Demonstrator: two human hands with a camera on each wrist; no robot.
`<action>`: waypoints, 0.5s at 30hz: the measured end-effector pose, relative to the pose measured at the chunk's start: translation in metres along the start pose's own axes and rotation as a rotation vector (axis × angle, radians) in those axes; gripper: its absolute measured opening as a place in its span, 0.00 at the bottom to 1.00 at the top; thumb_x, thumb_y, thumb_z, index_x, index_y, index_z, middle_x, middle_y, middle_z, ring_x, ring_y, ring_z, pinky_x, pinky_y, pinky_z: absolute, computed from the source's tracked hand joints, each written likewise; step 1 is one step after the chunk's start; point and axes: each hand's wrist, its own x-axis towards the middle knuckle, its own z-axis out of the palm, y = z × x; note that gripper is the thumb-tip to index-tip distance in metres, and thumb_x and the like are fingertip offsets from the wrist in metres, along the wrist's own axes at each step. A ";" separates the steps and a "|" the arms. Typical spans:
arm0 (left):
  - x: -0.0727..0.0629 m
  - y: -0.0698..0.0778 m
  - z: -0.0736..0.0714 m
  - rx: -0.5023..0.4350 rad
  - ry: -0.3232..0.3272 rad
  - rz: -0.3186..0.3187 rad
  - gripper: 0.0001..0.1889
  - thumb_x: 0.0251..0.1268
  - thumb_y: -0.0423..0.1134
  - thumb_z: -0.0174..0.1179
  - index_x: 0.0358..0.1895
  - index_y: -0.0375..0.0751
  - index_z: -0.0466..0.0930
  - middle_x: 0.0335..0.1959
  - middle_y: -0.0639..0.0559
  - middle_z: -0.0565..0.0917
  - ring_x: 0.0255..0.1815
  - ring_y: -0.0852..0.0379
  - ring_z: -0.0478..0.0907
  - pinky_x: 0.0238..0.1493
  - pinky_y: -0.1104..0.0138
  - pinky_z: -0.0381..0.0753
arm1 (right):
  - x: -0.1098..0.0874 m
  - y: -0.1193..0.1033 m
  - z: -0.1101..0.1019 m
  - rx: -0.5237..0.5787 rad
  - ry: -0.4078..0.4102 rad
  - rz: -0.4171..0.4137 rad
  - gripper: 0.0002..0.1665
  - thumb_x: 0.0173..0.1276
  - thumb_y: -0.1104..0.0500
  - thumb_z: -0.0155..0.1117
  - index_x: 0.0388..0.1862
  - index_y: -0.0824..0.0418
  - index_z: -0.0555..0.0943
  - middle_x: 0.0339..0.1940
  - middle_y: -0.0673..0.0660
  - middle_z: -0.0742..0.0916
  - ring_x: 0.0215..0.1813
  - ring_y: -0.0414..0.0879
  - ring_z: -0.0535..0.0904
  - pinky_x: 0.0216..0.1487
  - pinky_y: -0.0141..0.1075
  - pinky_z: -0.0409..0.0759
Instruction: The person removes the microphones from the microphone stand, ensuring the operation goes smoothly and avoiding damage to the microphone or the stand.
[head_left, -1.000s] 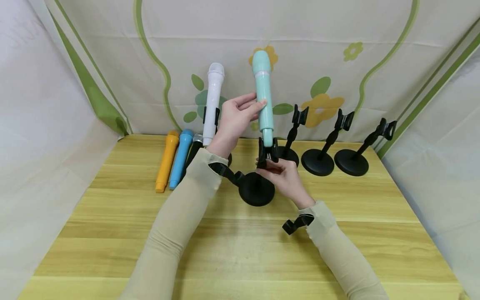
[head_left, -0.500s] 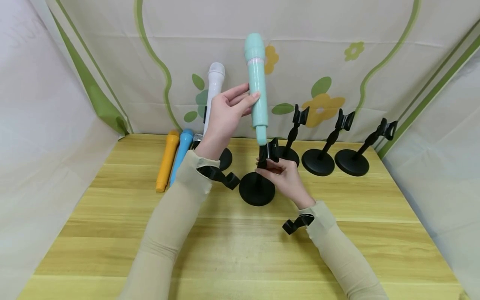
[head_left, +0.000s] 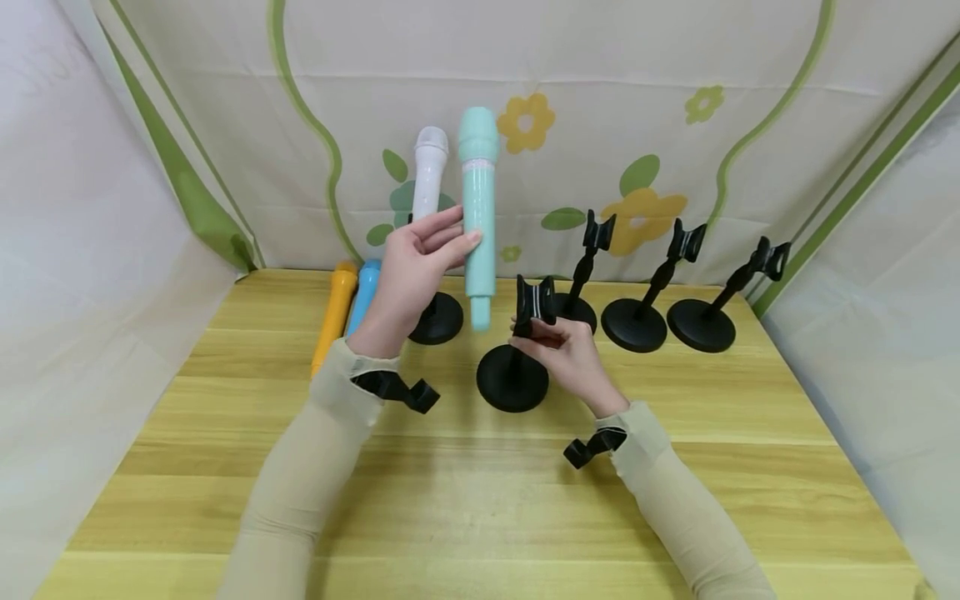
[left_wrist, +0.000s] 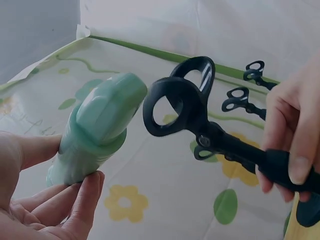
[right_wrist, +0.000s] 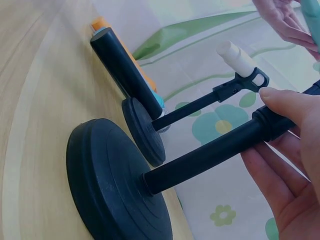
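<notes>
My left hand (head_left: pixel 420 271) pinches a mint-green microphone (head_left: pixel 479 200) between thumb and fingers, holding it upright in the air, apart from any stand. In the left wrist view the narrow lower end of the microphone (left_wrist: pixel 110 107) points toward a bare two-pronged clip (left_wrist: pixel 182 97). That clip tops a black microphone stand (head_left: pixel 513 379) on the table. My right hand (head_left: pixel 562 354) grips the stand's post just below the clip; the right wrist view shows thumb and fingers around the post (right_wrist: pixel 210 160). Behind my left hand, a white microphone (head_left: pixel 430 171) sits in another stand (head_left: pixel 437 321).
An orange microphone (head_left: pixel 333 317) and a blue microphone (head_left: pixel 365 292) lie at the left of the wooden table (head_left: pixel 480 517). A black microphone (right_wrist: pixel 125 70) lies beside them in the right wrist view. Three stands with bare clips, one a black stand (head_left: pixel 635 323), line the back right.
My left hand has lifted the mint-green microphone off the stand's clip, then brought it left and lower, toward me. My right hand keeps its grip on the post.
</notes>
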 end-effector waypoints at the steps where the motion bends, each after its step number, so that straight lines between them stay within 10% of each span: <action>1: -0.002 -0.002 -0.003 0.004 0.001 -0.003 0.25 0.68 0.35 0.69 0.67 0.35 0.78 0.54 0.42 0.86 0.52 0.50 0.85 0.51 0.60 0.85 | 0.000 0.005 0.000 0.002 0.002 0.001 0.14 0.65 0.73 0.71 0.51 0.72 0.87 0.51 0.63 0.88 0.49 0.53 0.88 0.48 0.38 0.86; 15: -0.027 -0.013 -0.049 0.019 0.046 -0.003 0.26 0.65 0.32 0.71 0.66 0.33 0.78 0.53 0.42 0.86 0.52 0.53 0.85 0.50 0.65 0.85 | 0.000 0.018 -0.001 0.024 -0.003 0.000 0.15 0.67 0.67 0.73 0.51 0.72 0.87 0.51 0.65 0.88 0.50 0.49 0.88 0.48 0.36 0.85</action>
